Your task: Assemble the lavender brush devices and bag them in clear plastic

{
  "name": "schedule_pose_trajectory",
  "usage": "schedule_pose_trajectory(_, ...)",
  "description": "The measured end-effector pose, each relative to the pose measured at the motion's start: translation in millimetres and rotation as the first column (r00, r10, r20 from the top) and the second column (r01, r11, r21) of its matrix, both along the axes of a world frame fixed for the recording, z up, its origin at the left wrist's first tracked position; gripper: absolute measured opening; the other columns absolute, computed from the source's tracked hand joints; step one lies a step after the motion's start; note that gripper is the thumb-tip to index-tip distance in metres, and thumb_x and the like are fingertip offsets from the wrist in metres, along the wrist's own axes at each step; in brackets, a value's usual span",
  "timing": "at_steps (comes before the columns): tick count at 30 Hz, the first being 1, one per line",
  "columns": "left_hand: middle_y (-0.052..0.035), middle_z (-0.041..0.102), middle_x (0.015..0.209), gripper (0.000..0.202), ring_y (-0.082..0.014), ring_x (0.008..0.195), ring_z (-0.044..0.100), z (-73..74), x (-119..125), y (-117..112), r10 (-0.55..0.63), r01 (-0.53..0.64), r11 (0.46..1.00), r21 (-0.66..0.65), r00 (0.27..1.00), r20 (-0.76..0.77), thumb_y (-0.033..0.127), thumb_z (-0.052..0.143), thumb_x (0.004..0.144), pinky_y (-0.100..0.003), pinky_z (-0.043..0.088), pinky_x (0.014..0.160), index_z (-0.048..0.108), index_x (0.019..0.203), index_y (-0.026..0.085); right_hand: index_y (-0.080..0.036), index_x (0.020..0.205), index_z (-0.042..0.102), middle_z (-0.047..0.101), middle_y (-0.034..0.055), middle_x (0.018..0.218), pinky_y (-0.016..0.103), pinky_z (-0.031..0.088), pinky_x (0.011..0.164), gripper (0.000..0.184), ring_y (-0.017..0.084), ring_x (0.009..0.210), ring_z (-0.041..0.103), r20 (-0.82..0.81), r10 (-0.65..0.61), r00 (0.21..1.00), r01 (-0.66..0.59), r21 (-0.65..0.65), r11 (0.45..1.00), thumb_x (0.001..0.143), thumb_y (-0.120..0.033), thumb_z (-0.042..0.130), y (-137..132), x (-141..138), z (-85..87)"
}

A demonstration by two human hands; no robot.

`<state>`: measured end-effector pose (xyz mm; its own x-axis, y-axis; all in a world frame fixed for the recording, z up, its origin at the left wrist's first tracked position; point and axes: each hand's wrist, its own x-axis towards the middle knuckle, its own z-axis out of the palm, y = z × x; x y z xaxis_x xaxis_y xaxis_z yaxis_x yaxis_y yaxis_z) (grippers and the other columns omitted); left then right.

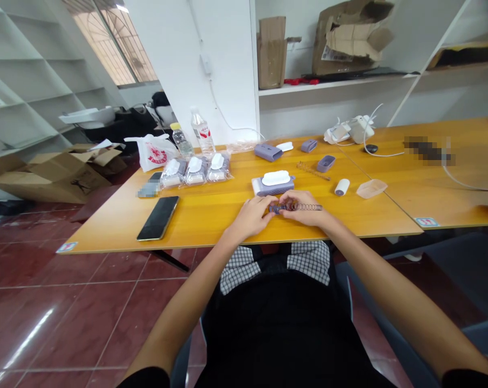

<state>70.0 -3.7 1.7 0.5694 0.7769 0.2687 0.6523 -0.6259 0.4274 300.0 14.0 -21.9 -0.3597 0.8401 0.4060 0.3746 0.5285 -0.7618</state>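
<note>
My left hand (252, 215) and my right hand (302, 207) meet at the near edge of the wooden table (211, 215). Together they pinch a small dark part with a long coiled metal spring (304, 207) that sticks out to the right. Both hands have their fingers curled closed on it. Just behind them lies a grey device with a white pad on top (273, 182).
A black phone (158, 217) lies at the left. Three bagged devices (196, 170) sit behind it, with two water bottles (202, 132) and a plastic bag (155, 151). A white roll (342, 187), a clear tray (371, 188) and grey parts (325, 163) lie to the right. Cardboard boxes (61, 170) stand on the floor.
</note>
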Motion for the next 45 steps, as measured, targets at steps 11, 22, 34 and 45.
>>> schedule_pose_trajectory(11,-0.0102,0.075,0.141,0.039,-0.0325,0.131,0.069,19.4,-12,-2,0.156,-0.151,0.988,0.043,0.972,-0.176,0.029,0.069,0.101,-0.05,0.054,0.112,0.066,0.14,0.025,-0.024,0.096,0.077,0.078,0.0038,0.093,0.034,0.055,0.072,0.015,0.02,0.078,0.068,0.052,-0.008,0.999,0.007,0.021,1.0,0.083,-0.03,0.079,1,3,-3.4)
schedule_pose_trajectory(22,-0.0201,0.061,0.157,0.046,-0.05,0.15,0.048,32.4,-131,36,0.715,-0.759,0.651,0.021,0.603,-0.353,0.05,0.058,0.103,-0.087,0.031,0.118,0.07,0.139,0.024,-0.023,0.093,0.075,0.076,0.0032,0.087,0.035,0.054,0.071,0.015,0.02,0.074,0.066,0.087,-0.051,0.995,0.053,-0.021,0.998,0.081,-0.031,0.079,1,1,-1.6)
schedule_pose_trajectory(34,-0.0148,0.071,0.145,0.042,-0.0324,0.137,0.064,17.8,-113,43,0.232,-0.233,0.972,0.029,0.932,-0.277,0.041,0.059,0.102,-0.049,0.045,0.125,0.071,0.135,0.017,-0.024,0.089,0.075,0.077,0.004,0.087,0.034,0.054,0.065,0.012,0.021,0.073,0.067,0.056,-0.042,0.998,0.043,-0.023,0.999,0.08,-0.032,0.08,-1,-1,1.9)
schedule_pose_trajectory(45,-0.0147,0.064,0.15,0.051,-0.0379,0.141,0.058,12.5,-25,6,0.139,-0.135,0.99,0.033,0.958,-0.252,0.053,0.066,0.104,-0.057,0.045,0.121,0.068,0.144,0.022,-0.023,0.092,0.073,0.076,0.0027,0.083,0.034,0.053,0.068,0.017,0.02,0.072,0.067,0.017,0.004,1.0,-0.003,-0.076,0.997,0.078,-0.03,0.078,0,3,4.9)
